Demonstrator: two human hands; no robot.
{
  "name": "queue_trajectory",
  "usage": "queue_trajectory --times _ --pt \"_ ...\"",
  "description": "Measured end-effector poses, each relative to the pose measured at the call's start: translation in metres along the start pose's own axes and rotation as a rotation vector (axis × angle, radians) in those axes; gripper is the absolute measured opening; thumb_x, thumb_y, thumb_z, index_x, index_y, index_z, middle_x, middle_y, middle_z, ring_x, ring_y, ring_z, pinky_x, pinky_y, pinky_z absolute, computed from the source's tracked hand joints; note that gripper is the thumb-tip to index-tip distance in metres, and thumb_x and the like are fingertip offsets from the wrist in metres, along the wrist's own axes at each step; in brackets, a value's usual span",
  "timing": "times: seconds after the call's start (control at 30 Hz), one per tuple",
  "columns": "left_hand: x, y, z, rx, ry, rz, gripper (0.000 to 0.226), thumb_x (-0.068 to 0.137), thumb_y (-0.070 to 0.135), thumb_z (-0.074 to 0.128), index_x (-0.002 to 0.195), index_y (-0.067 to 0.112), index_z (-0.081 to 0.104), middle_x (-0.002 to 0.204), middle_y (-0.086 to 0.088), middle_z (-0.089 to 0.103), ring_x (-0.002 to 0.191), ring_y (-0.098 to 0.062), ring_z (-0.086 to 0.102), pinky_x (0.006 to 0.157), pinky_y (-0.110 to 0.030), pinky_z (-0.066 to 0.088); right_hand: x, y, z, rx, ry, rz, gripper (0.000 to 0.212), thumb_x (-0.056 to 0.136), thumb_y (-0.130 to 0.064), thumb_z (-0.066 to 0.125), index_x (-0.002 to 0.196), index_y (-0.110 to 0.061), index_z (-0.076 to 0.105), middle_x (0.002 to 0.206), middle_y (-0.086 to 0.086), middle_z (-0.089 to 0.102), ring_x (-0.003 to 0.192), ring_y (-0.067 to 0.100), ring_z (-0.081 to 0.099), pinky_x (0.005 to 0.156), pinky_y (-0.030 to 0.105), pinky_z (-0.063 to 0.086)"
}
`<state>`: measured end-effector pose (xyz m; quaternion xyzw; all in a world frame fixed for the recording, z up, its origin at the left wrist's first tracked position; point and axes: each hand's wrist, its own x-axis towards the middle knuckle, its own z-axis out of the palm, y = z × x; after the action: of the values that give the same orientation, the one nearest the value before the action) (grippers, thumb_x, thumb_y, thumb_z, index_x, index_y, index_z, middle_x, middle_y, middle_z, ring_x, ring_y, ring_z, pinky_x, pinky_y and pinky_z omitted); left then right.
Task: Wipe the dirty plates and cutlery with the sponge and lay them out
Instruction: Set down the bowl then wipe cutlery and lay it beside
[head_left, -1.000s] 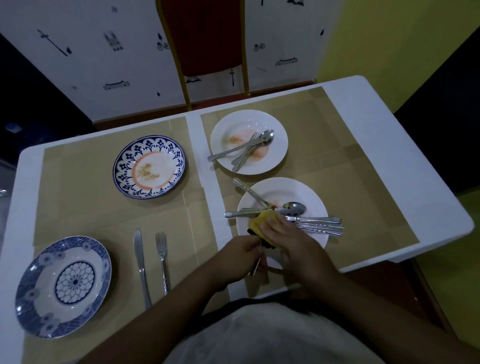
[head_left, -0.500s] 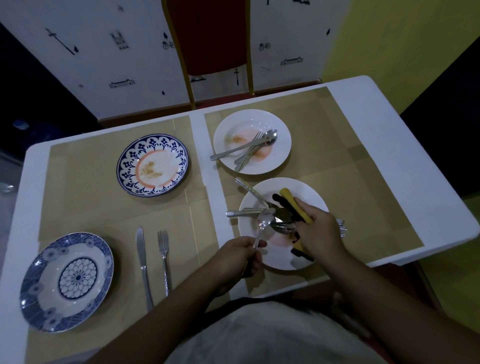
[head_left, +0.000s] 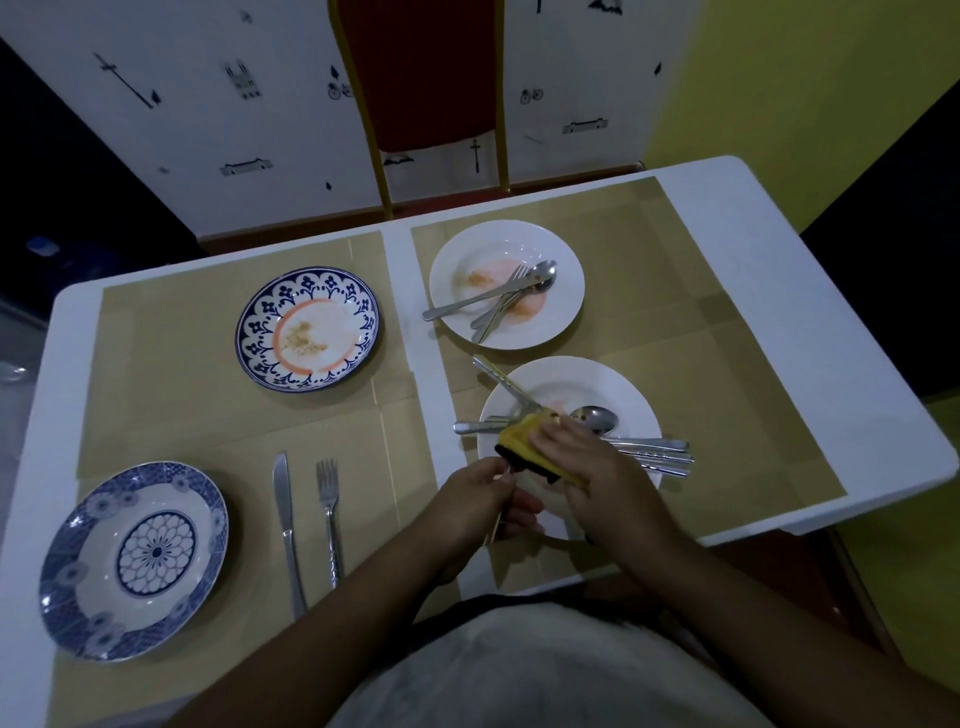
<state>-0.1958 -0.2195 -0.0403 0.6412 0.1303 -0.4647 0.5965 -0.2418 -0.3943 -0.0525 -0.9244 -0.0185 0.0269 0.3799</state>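
Observation:
My left hand (head_left: 480, 506) grips the handle of a spoon whose bowl is hidden inside the yellow and black sponge (head_left: 527, 449). My right hand (head_left: 582, 462) presses that sponge around the spoon, over the near white plate (head_left: 631, 395). On this plate lie a spoon (head_left: 595, 418), several other pieces of cutlery (head_left: 654, 454) and a utensil (head_left: 498, 379) leaning over its rim. The far white plate (head_left: 506, 283) is stained and holds a fork and spoons (head_left: 511, 296). A stained blue-rimmed plate (head_left: 307, 328) sits at the middle left.
A clean blue patterned plate (head_left: 134, 561) sits at the near left with a knife (head_left: 285, 525) and a fork (head_left: 329, 512) laid beside it. Brown paper mats (head_left: 208, 415) cover the white table (head_left: 810, 312). A red chair (head_left: 421, 78) stands behind the far edge.
My right hand brought the sponge back from the plate's right side onto the spoon held by my left hand. The spoon's bowl, bare half a second ago, is now wrapped in the sponge.

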Motion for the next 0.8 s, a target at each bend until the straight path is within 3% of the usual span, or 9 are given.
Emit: queue_trajectory --times 0.07,0.17,0.33,0.43,0.5,0.6,0.67,0.73,0.8 --pt "-0.002 -0.001 -0.004 0.003 -0.005 -0.002 0.022 0.104 0.013 0.045 0.115 0.014 0.063 0.091 -0.011 0.076 0.075 -0.018 0.073 0.067 -0.028 0.055 0.004 0.001 0.005 -0.126 -0.011 -0.119 0.048 0.081 -0.019 0.044 0.126 -0.016 0.061 0.135 0.000 0.055 0.133 0.023 0.042 0.103 0.036 0.038" --pt "-0.005 -0.004 -0.018 -0.056 -0.021 -0.063 0.024 0.099 0.005 0.051 0.115 0.010 0.067 0.099 -0.012 0.077 0.084 -0.020 0.072 0.076 -0.032 0.053 0.015 0.007 0.012 -0.254 -0.056 -0.212 0.055 0.072 0.005 0.062 0.124 -0.014 0.063 0.133 0.004 0.058 0.129 0.029 0.047 0.099 0.045 0.046" --pt "-0.023 -0.009 -0.049 0.023 0.038 -0.068 0.028 0.098 0.001 0.052 0.109 0.013 0.074 0.084 -0.002 0.071 0.081 -0.014 0.062 0.078 -0.026 0.047 0.034 -0.010 0.024 -0.295 -0.099 -0.272 0.068 0.070 0.015 0.064 0.129 -0.017 0.058 0.138 0.001 0.053 0.134 0.026 0.041 0.108 0.043 0.036" --pt "-0.034 -0.020 -0.069 0.041 0.141 -0.037 0.024 0.096 0.002 0.057 0.110 0.011 0.074 0.089 -0.004 0.071 0.081 -0.014 0.063 0.071 -0.024 0.052 0.045 -0.035 0.036 -0.165 -0.113 -0.171 0.066 0.073 0.012 0.059 0.133 -0.016 0.054 0.142 0.001 0.049 0.137 0.022 0.037 0.113 0.038 0.029" --pt "-0.045 -0.031 -0.081 0.001 0.213 -0.006 0.022 0.096 0.004 0.060 0.111 0.011 0.074 0.094 -0.008 0.075 0.083 -0.016 0.069 0.078 -0.030 0.057 0.049 -0.054 0.044 0.040 -0.078 0.001 0.067 0.074 0.012 0.055 0.134 -0.018 0.053 0.142 -0.003 0.047 0.136 0.013 0.036 0.115 0.029 0.025" --pt "-0.056 -0.054 -0.098 -0.047 0.343 0.039 0.017 0.092 0.006 0.066 0.102 0.012 0.078 0.097 -0.017 0.076 0.082 -0.024 0.067 0.077 -0.032 0.056 0.053 -0.077 0.056 0.221 -0.054 0.144 0.067 0.076 0.016 0.051 0.132 -0.020 0.055 0.139 -0.006 0.050 0.128 0.005 0.042 0.111 0.024 0.031" --pt "-0.059 -0.066 -0.109 -0.041 0.428 0.044 0.013 0.088 0.006 0.071 0.097 0.012 0.078 0.090 -0.016 0.076 0.075 -0.019 0.065 0.067 -0.025 0.054 0.052 -0.087 0.066 0.249 -0.077 0.171 0.064 0.078 0.016 0.050 0.131 -0.020 0.056 0.135 0.000 0.055 0.120 0.009 0.050 0.105 0.025 0.038" --pt "-0.056 -0.071 -0.116 0.011 0.487 0.038 0.011 0.085 0.008 0.075 0.096 0.010 0.077 0.085 -0.013 0.076 0.069 -0.016 0.065 0.060 -0.023 0.055 0.052 -0.089 0.077 0.254 -0.077 0.227 0.060 0.081 0.012 0.051 0.129 -0.023 0.058 0.125 0.004 0.063 0.101 0.012 0.058 0.083 0.018 0.047" --pt "-0.046 -0.075 -0.121 0.083 0.515 0.047 0.011 0.083 0.011 0.077 0.094 0.011 0.077 0.083 -0.009 0.076 0.070 -0.019 0.069 0.068 -0.029 0.061 0.051 -0.087 0.089 0.245 -0.064 0.305 0.057 0.082 0.007 0.053 0.128 -0.028 0.059 0.116 0.002 0.067 0.086 0.012 0.059 0.064 0.011 0.041"
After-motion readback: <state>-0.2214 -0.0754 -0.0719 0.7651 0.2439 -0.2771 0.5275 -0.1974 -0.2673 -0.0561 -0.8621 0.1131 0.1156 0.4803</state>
